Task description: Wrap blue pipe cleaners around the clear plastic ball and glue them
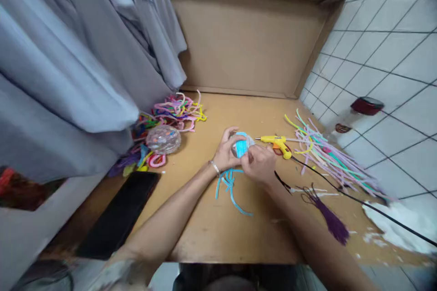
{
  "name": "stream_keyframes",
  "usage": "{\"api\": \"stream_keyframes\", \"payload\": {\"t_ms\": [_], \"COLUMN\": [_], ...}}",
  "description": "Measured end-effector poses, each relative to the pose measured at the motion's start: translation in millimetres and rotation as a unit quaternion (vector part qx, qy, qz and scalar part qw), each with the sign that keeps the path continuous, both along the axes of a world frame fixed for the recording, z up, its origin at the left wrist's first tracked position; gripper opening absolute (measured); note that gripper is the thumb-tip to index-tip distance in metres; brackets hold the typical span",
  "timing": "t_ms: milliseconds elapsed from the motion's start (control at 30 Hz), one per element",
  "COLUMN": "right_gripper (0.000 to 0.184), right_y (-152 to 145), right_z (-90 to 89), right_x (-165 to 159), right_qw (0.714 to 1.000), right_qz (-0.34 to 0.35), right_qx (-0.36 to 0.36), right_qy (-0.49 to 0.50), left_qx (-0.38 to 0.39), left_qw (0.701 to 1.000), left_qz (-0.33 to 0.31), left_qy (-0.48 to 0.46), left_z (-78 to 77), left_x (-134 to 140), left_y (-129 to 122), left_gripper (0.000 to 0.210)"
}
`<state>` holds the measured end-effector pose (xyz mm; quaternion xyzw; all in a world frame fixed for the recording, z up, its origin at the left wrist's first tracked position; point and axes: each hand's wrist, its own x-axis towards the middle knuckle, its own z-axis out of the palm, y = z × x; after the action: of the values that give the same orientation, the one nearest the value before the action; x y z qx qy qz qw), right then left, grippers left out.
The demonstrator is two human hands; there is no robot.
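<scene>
Over the middle of the table, my left hand (226,151) wraps round a small, clear, rounded object (251,140) that has blue strips laid across it. What kind of object it is I cannot tell. Fingers of my right hand (260,162) are bent and pressed against its near right side, at the blue strips (241,146); the fingertips are partly hidden. Below the hands lie loose blue pipe cleaners (232,191). Just right of my right hand rests a yellow glue gun (273,140), its nozzle pointing left toward the object.
Colourful pipe cleaners (179,109) and a clear round object (164,139) lie at left, by hanging grey cloth (102,54). A black slab (119,213) is nearer. At right are pastel pipe cleaners (327,154), a jar (355,116), a purple bundle (329,218) and a black cord (375,209).
</scene>
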<state>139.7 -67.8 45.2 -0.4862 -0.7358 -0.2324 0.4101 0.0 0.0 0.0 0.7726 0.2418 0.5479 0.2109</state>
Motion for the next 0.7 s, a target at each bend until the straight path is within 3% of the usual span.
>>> {"api": "stream_keyframes", "payload": {"t_ms": [333,700], "right_gripper": [0.020,0.008], "right_y": [0.5,2.4], "right_z": [-3.0,-5.5], "right_x": [1.0,-1.8], "right_qw": [0.999,0.993], "right_qz": [-0.017,0.007], "right_qx": [-0.022,-0.078], "right_qy": [-0.017,0.094], "left_qx": [-0.007,0.001], "left_qw": [1.000,1.000], "left_qz": [0.011,0.003], "left_qy": [0.010,0.013], "left_z": [4.5,3.3], "left_x": [-2.3,-4.3], "left_y": [-2.7,-1.6], "left_gripper": [0.049,0.054]}}
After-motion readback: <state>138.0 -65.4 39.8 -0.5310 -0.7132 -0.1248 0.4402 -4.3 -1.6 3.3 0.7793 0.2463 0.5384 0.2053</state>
